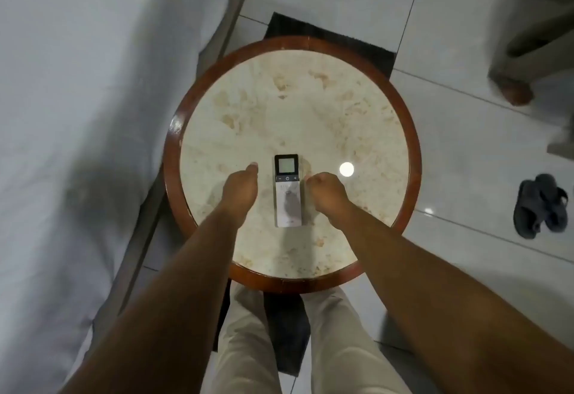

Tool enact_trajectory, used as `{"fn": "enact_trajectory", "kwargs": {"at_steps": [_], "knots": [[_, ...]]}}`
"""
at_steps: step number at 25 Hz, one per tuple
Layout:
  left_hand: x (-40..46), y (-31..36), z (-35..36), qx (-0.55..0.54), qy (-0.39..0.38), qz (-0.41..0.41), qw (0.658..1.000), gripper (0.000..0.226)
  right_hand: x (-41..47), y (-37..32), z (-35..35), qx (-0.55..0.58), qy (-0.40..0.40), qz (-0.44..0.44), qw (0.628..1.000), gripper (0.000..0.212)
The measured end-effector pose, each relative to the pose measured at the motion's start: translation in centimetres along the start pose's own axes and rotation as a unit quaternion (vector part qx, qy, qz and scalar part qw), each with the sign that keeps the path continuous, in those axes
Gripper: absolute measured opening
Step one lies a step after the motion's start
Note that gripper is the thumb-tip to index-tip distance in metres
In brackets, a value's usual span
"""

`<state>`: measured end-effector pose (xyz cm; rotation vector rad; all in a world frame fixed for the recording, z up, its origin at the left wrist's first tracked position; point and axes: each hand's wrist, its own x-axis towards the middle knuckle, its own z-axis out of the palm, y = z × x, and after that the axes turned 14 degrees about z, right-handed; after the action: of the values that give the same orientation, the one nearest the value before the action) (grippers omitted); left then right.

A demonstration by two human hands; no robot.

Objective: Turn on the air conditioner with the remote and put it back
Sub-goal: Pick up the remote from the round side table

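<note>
Bare forearms, no sleeves, light beige trousers (245,347)

Round marble table (310,108) with wood rim, white bed (77,98) at left, dark sandals (540,206) on tiled floor (466,161), dark mat (326,39) beneath table

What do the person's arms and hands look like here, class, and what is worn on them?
Both forearms are bare, with no sleeves in view. The left hand and right hand wear no gloves, and no rings, watch or bracelets show. Light beige trousers appear below.
</note>
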<state>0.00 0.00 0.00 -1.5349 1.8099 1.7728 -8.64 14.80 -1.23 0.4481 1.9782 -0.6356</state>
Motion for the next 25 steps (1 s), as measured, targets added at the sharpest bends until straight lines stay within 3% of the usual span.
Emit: {"fn": "enact_trajectory", "kwargs": {"at_steps": [5, 10, 16, 21, 25], "knots": [[1.4, -1.8, 2.7, -0.029, -0.045, -0.016, 0.998, 0.032, 2.1, 1.1, 2.5, 0.01, 0.017, -0.002, 1.0, 0.032], [1.5, -1.4, 4.6, -0.091, -0.082, -0.009, 0.992, 0.051, 3.2, 0.5, 4.7, 0.063, 0.067, -0.002, 0.996, 0.037], [-1.2, 2.2, 4.7, -0.108, -0.091, 0.025, 0.99, 0.054, 0.5, -1.3, 2.8, 0.159, 0.013, -0.007, 0.987, 0.036], [-2.0, 6.7, 0.4, -0.014, -0.066, 0.078, 0.995, 0.058, -3.6, -5.2, -1.7, 0.198, -0.032, -0.021, 0.979, 0.034], [-3.7, 11.1, -4.1, 0.143, -0.018, 0.157, 0.977, 0.07, -8.0, -8.5, -4.9, 0.213, -0.042, -0.052, 0.975, 0.028]]}}
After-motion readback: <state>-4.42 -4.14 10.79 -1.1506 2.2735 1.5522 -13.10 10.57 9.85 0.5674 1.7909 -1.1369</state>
